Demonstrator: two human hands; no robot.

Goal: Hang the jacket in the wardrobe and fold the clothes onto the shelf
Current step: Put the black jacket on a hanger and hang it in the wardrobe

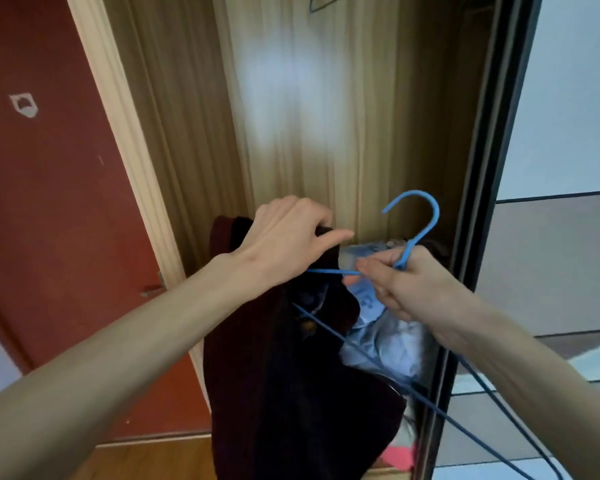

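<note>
A dark maroon jacket (274, 375) hangs down in front of the open wardrobe (326, 133). My left hand (284, 233) grips its upper edge near the collar. A blue wire hanger (418, 216) is held by my right hand (406, 282) just below its hook, which points up. One arm of the hanger runs left under my left hand into the jacket; the other slants down to the lower right. Light blue and grey clothes (388, 341) lie in a heap inside the wardrobe behind the jacket.
A red door (49, 202) with a cream frame (125, 133) stands to the left. The wardrobe's dark sliding-door edge (482, 202) rises on the right, with a glossy panel beyond it. A dark hanger (323, 1) shows at the top. Something pink (399, 455) lies low inside.
</note>
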